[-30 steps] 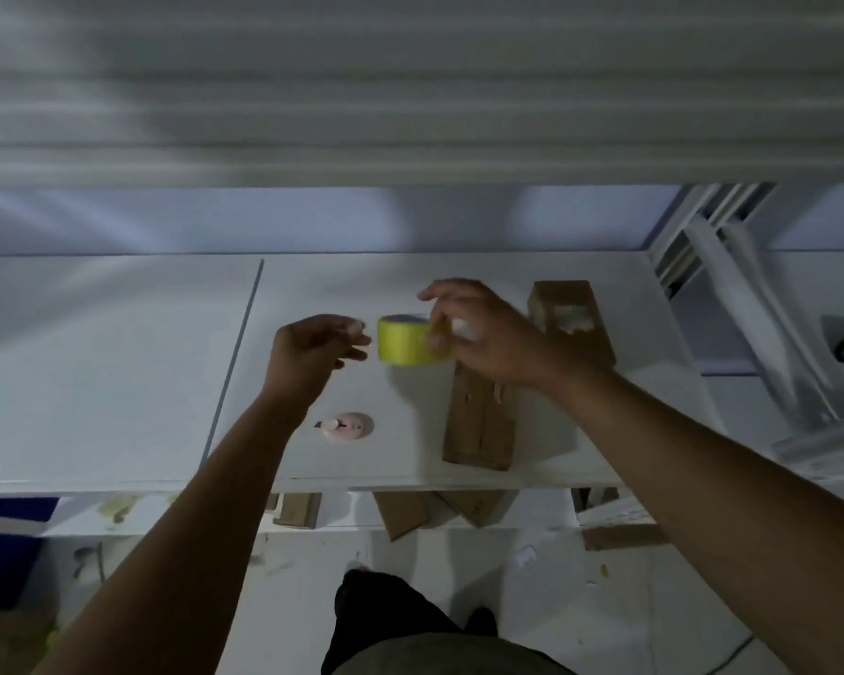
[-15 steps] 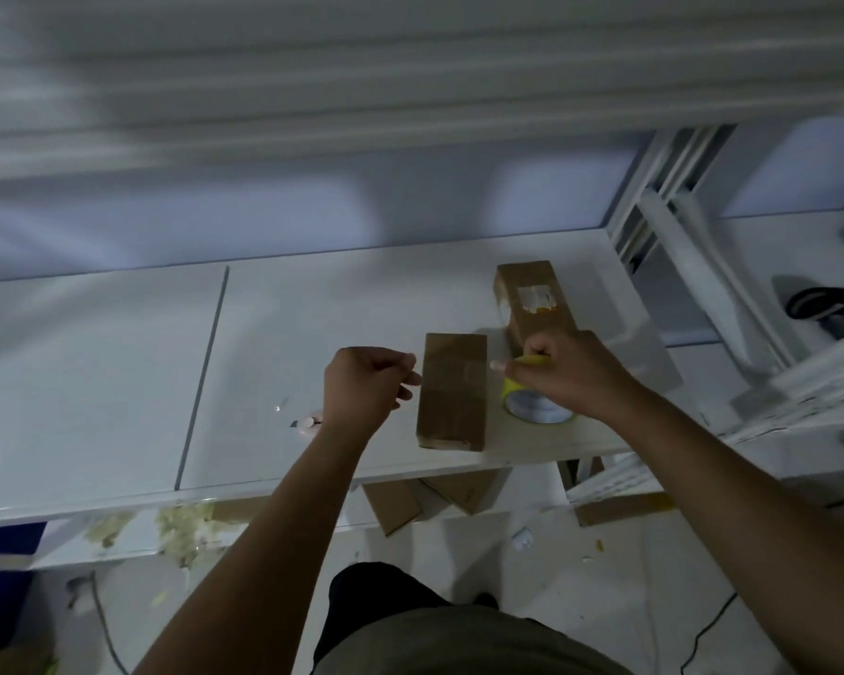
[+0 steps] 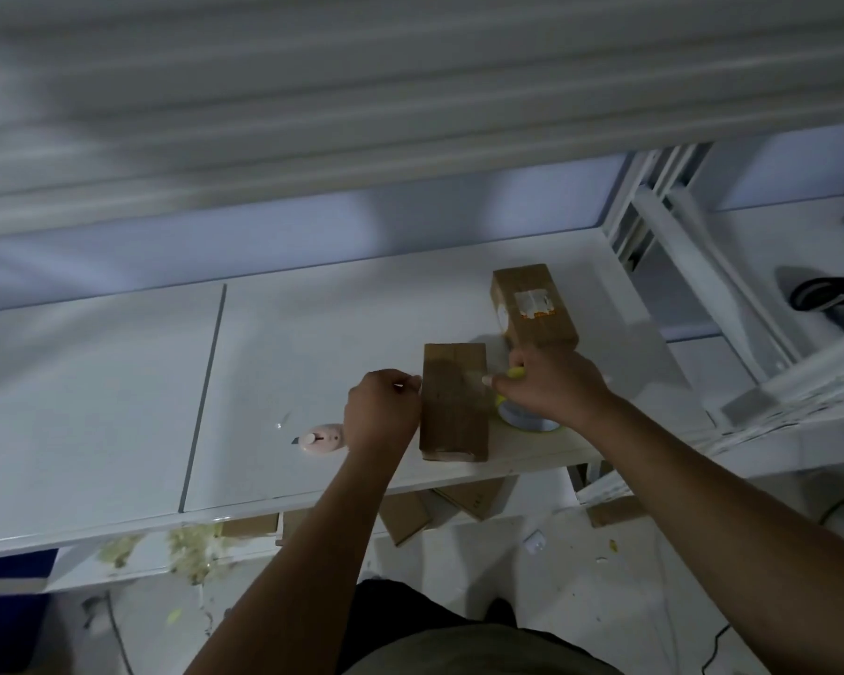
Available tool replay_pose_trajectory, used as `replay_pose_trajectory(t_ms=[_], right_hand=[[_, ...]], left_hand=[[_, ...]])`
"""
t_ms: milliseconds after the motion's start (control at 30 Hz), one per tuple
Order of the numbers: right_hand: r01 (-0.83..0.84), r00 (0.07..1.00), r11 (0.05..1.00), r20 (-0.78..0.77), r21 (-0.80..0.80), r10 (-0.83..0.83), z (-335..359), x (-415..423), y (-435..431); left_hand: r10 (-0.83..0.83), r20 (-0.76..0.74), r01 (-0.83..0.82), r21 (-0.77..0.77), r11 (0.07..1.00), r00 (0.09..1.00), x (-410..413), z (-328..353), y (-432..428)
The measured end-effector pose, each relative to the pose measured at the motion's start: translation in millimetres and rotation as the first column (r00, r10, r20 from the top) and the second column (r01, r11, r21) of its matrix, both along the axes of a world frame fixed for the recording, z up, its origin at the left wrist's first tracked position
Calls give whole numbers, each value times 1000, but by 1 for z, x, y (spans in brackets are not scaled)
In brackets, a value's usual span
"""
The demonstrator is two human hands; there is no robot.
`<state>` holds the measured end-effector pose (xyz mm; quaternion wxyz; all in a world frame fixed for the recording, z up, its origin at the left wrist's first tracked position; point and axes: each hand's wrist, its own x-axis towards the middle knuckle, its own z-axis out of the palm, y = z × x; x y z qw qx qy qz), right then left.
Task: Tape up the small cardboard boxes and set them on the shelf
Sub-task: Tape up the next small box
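Two small cardboard boxes are seen on the white desk (image 3: pixel 313 343): the near box (image 3: pixel 454 401) lies flat with its long side running away from the viewer, close to the front edge; the far box (image 3: pixel 532 304) stands just behind and to the right of it, a torn white label on its upper face. One roll of yellow tape (image 3: pixel 522 414) is set on the desk just right of the near box. The right hand (image 3: pixel 551 387) is closed over the roll, thumb tip at the box's right edge. The left hand (image 3: pixel 383 411) is curled in a narrow pinch against the box's left edge; what is pinched cannot be told. One small pink cutter (image 3: pixel 320 438) lies left of the left wrist. Several flat cardboard pieces (image 3: pixel 439 504) are seen below the desk, count unclear.
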<state>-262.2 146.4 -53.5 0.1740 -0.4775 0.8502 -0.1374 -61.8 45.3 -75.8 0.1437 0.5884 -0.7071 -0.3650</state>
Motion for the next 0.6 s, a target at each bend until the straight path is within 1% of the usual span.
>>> replay_pose_trajectory(t_ms=[67, 133, 200, 267, 367, 467, 533, 600], right_hand=[[-15, 999, 1000, -32, 25, 16, -4, 5, -3], [-34, 998, 999, -58, 25, 35, -8, 10, -4], [-36, 998, 999, -54, 10, 37, -11, 11, -3], [-35, 999, 999, -34, -16, 35, -14, 11, 0], [-21, 1000, 998, 0, -65, 21, -19, 12, 8], [0, 1000, 992, 17, -130, 2, -21, 14, 14], [10, 1000, 988, 22, -153, -6, -22, 17, 14], [27, 999, 983, 41, -180, -20, -20, 20, 15]], left_hand=[[76, -55, -70, 108, 992, 996, -6, -5, 8], [224, -152, -190, 212, 959, 963, -12, -11, 17], [337, -215, -284, 243, 928, 917, -16, -16, 22], [370, -220, -326, 214, 921, 903, -16, -21, 26], [343, -211, -308, 182, 934, 916, -17, -22, 37], [211, -182, -181, 169, 969, 960, -22, -16, 46], [185, -169, -156, 174, 972, 968, -23, -12, 46], [198, -233, -148, 216, 965, 952, -19, -11, 46]])
